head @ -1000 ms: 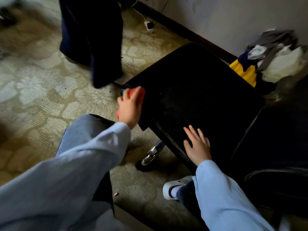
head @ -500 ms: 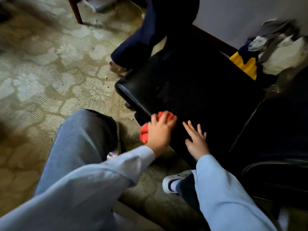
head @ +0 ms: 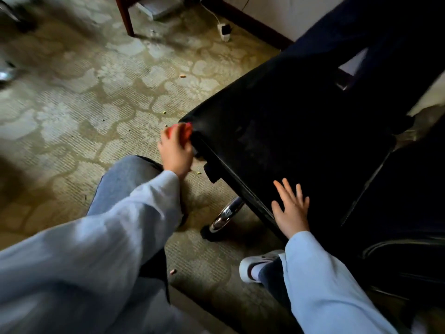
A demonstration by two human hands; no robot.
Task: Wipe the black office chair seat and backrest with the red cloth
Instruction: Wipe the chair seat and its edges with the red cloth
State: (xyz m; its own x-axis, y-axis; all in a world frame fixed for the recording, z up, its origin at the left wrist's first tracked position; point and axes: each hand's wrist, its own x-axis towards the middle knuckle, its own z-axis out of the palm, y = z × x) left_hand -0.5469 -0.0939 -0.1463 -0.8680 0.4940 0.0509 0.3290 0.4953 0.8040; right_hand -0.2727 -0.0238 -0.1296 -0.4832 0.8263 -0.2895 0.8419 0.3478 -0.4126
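The black office chair seat (head: 289,121) fills the right half of the view, its left front corner pointing at the carpet. My left hand (head: 175,150) grips the red cloth (head: 183,130) and presses it against that corner edge; most of the cloth is hidden behind my fingers. My right hand (head: 291,208) lies flat with spread fingers on the near edge of the seat. The backrest (head: 409,201) is a dark shape at the right, hard to make out.
A chrome chair leg with a caster (head: 224,218) sticks out under the seat. Another person's dark trouser legs (head: 385,39) stand behind the seat at the top right. A wooden furniture leg (head: 124,15) and a plug (head: 224,30) are on the patterned carpet (head: 96,92).
My left hand with the red cloth has slid from the near edge beside my right hand out to the seat's left front corner. The other person has moved right. My right hand stays put.
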